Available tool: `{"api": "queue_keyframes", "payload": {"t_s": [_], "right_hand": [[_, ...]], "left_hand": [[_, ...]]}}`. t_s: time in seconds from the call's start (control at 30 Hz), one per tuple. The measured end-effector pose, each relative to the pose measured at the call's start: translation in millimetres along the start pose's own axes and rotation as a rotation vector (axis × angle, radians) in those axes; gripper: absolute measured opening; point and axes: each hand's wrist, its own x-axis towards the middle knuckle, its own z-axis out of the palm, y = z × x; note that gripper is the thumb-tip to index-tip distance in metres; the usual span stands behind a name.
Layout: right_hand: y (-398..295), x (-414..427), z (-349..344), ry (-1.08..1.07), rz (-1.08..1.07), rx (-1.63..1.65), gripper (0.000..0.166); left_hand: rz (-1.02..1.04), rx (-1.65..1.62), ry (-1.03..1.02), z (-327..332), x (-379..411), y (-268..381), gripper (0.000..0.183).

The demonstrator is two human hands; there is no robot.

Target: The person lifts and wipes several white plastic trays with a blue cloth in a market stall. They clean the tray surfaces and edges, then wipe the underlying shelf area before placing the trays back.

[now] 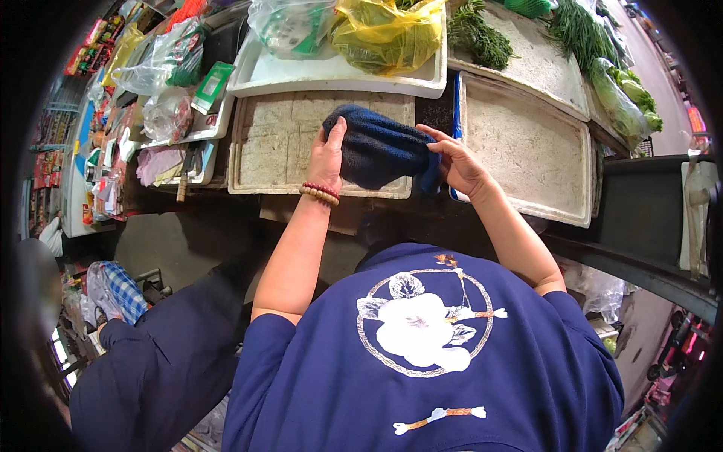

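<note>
Between my two hands a dark blue cloth [384,150] is stretched out, its lower edge hanging in loose folds. My left hand [327,152] grips its left end, thumb on top; two bead bracelets [320,192] circle that wrist. At the other end, my right hand [454,158] pinches a bunched corner between thumb and fingers. The cloth is held over a shallow, off-white foam tray [271,147] with a stained bottom and hides part of its right side. A second stained foam tray [525,147] lies just right of my right hand.
Behind stands a white foam box [339,83] with a yellow plastic bag [390,39] of greens. Leafy herbs [480,37] and bagged lettuce [627,104] lie at the back right. A wooden-handled knife [182,183] juts from the left tray's edge. A person in dark clothes [158,361] is close on my left.
</note>
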Motion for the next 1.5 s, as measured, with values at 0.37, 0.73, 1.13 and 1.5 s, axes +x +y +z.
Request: {"api": "queue_keyframes", "payload": {"t_s": [0.37,0.73,1.13,1.5], "right_hand": [[34,16,-46,0.050,0.149,0.122,0.061],[6,36,-2,0.087,0.134,0.126,0.045],[85,187,131,0.182,0.218,-0.193,0.034],[178,371,196,0.478,-0.342,-1.078,0.048]], "left_hand": [[0.752,1.035,-0.352,67,-29,-33,0.035],[0.300,0.661,0.037,-125,-2,-59,0.022],[-0.293,-0.123,0.725,-358,68,-17,0.062],[-0.260,-0.470,0.359,-372,108,-24,0.057]]}}
